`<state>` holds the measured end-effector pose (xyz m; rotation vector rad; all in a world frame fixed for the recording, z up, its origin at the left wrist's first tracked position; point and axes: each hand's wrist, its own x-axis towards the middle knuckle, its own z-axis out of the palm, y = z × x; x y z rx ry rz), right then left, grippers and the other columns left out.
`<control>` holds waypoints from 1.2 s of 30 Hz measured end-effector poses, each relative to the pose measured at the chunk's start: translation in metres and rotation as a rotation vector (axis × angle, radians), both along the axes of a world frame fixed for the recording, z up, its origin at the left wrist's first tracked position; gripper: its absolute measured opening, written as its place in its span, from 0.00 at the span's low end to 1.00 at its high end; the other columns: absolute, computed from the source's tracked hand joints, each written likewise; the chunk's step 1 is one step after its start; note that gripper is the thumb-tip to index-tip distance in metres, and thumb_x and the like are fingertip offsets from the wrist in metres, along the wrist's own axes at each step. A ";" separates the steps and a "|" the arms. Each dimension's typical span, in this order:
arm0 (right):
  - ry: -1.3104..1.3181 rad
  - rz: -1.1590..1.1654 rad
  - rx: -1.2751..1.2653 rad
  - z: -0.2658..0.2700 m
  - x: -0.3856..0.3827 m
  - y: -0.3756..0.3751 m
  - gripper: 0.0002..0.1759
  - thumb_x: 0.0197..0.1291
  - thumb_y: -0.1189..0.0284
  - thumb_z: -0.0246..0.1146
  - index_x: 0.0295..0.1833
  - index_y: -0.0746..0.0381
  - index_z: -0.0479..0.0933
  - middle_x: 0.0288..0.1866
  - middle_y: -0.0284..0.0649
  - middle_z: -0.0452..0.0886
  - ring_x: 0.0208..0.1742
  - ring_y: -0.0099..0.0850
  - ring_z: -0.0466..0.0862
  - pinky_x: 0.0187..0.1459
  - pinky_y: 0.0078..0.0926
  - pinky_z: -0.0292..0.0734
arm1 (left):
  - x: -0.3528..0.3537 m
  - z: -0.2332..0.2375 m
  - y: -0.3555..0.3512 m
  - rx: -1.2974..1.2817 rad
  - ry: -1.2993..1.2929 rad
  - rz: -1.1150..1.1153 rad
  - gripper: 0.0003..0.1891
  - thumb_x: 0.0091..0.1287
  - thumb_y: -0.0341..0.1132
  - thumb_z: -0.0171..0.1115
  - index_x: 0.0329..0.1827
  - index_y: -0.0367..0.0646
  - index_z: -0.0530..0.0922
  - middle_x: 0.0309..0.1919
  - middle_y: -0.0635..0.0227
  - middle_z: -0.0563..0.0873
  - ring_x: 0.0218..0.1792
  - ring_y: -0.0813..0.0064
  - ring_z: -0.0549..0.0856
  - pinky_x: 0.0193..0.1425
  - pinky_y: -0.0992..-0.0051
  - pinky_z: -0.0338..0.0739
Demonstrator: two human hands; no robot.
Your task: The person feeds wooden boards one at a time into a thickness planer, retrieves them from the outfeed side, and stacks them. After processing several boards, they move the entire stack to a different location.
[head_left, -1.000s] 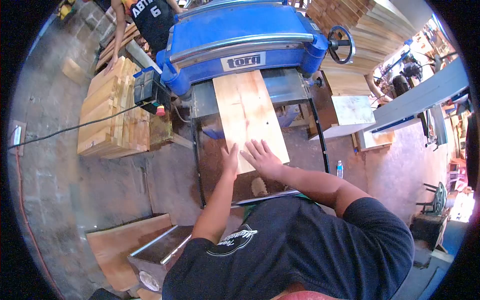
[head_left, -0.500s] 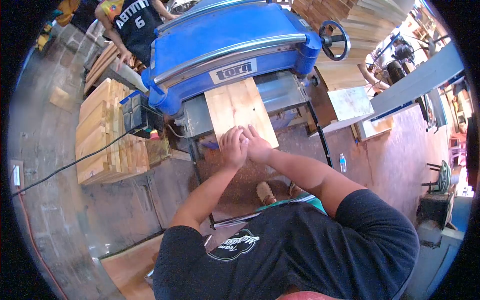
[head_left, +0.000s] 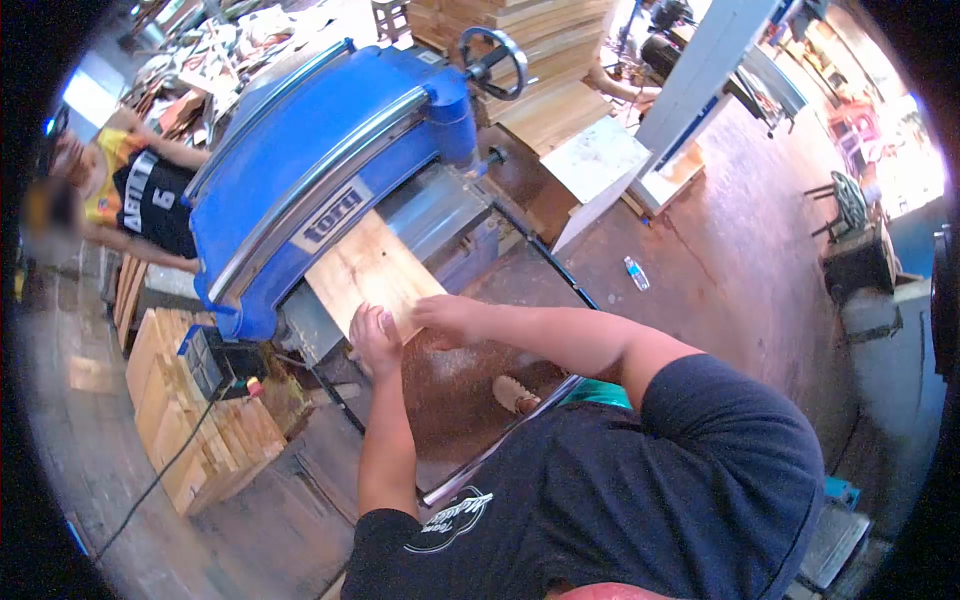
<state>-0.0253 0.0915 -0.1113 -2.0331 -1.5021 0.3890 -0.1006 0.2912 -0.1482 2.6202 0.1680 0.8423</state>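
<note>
A pale wooden board (head_left: 372, 262) lies partly inside the blue thickness planer (head_left: 305, 150), its near end sticking out toward me. At the board's near left corner, my left hand (head_left: 376, 338) is closed over the edge. My right hand (head_left: 447, 320) grips the near right edge, its fingers bent over the wood and partly hidden. Beneath the board, the planer's metal bed (head_left: 432, 212) shows on the right.
On the planer's far left side stands another person (head_left: 155, 190), an arm against the machine. Stacked boards (head_left: 190, 410) stand left beside a control box (head_left: 222, 365). A handwheel (head_left: 493, 63) tops the planer's right end. A plastic bottle (head_left: 636, 273) lies on the floor at right.
My hands have parted from their overlapped place on the board to its two near corners. The view has turned, so the planer sits further left and the other person shows more fully.
</note>
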 end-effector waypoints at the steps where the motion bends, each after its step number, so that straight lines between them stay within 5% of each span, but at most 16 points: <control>1: 0.177 -0.023 0.061 0.004 -0.001 -0.027 0.32 0.51 0.64 0.69 0.62 0.60 0.70 0.65 0.47 0.70 0.68 0.46 0.67 0.68 0.42 0.62 | 0.003 0.002 -0.001 0.005 -0.002 -0.015 0.18 0.68 0.47 0.51 0.41 0.40 0.78 0.48 0.52 0.81 0.52 0.50 0.78 0.59 0.56 0.69; 5: 0.134 -0.492 0.192 0.011 0.004 -0.146 0.24 0.52 0.66 0.67 0.55 0.60 0.74 0.56 0.47 0.76 0.62 0.45 0.73 0.64 0.39 0.67 | 0.010 0.011 -0.002 0.020 0.079 0.068 0.11 0.64 0.41 0.57 0.39 0.42 0.78 0.50 0.53 0.80 0.54 0.53 0.77 0.59 0.56 0.69; 9: 0.131 -0.987 0.166 -0.032 0.033 -0.264 0.25 0.53 0.69 0.66 0.58 0.59 0.73 0.58 0.46 0.74 0.62 0.44 0.73 0.63 0.38 0.68 | 0.039 0.008 -0.019 -0.142 0.091 0.146 0.07 0.62 0.35 0.59 0.36 0.40 0.78 0.47 0.54 0.81 0.52 0.52 0.78 0.59 0.57 0.69; 12: 0.210 -1.125 0.025 -0.084 0.080 -0.327 0.28 0.51 0.68 0.66 0.60 0.60 0.71 0.60 0.48 0.73 0.64 0.45 0.72 0.64 0.39 0.67 | 0.082 0.012 -0.114 -0.231 0.035 -0.121 0.06 0.61 0.33 0.60 0.34 0.39 0.78 0.44 0.55 0.82 0.49 0.53 0.79 0.58 0.58 0.70; 15: 0.307 -1.190 -0.131 -0.142 0.141 -0.349 0.32 0.50 0.65 0.67 0.62 0.61 0.69 0.59 0.52 0.72 0.63 0.49 0.71 0.65 0.40 0.66 | 0.149 0.018 -0.222 -0.242 0.146 -0.526 0.06 0.61 0.34 0.61 0.36 0.40 0.79 0.39 0.58 0.83 0.46 0.55 0.80 0.55 0.58 0.72; 18: 0.356 -1.132 -0.175 -0.182 0.220 -0.342 0.34 0.50 0.63 0.67 0.63 0.63 0.67 0.61 0.55 0.69 0.65 0.53 0.68 0.66 0.41 0.64 | 0.212 -0.001 -0.281 -0.192 0.261 -0.552 0.07 0.61 0.37 0.62 0.35 0.42 0.80 0.37 0.62 0.85 0.43 0.57 0.82 0.53 0.61 0.73; 21: 0.268 -1.101 -0.240 -0.220 0.307 -0.315 0.35 0.52 0.61 0.64 0.65 0.62 0.65 0.69 0.57 0.60 0.71 0.53 0.59 0.68 0.44 0.61 | 0.227 -0.006 -0.298 -0.202 0.424 -0.323 0.08 0.60 0.37 0.64 0.35 0.43 0.80 0.36 0.62 0.85 0.41 0.59 0.83 0.49 0.63 0.75; 24: 0.054 -1.109 -0.279 -0.265 0.388 -0.283 0.37 0.54 0.60 0.63 0.69 0.61 0.62 0.75 0.54 0.53 0.78 0.48 0.49 0.72 0.53 0.48 | 0.233 -0.010 -0.301 0.041 0.527 -0.282 0.08 0.57 0.37 0.67 0.34 0.44 0.81 0.35 0.64 0.85 0.41 0.61 0.84 0.46 0.64 0.76; 27: -0.050 -1.123 -0.398 -0.274 0.452 -0.249 0.41 0.53 0.57 0.64 0.71 0.58 0.60 0.76 0.51 0.52 0.78 0.47 0.47 0.72 0.56 0.46 | 0.239 -0.020 -0.300 0.107 0.623 -0.252 0.09 0.56 0.40 0.68 0.34 0.47 0.81 0.36 0.66 0.85 0.42 0.61 0.83 0.46 0.64 0.76; 36: -0.182 -0.915 -0.299 -0.306 0.439 -0.341 0.34 0.57 0.69 0.57 0.71 0.55 0.61 0.78 0.44 0.51 0.78 0.42 0.49 0.74 0.50 0.42 | 0.234 -0.024 -0.298 0.196 0.748 -0.183 0.11 0.55 0.44 0.69 0.34 0.50 0.81 0.37 0.68 0.85 0.45 0.65 0.84 0.48 0.64 0.75</control>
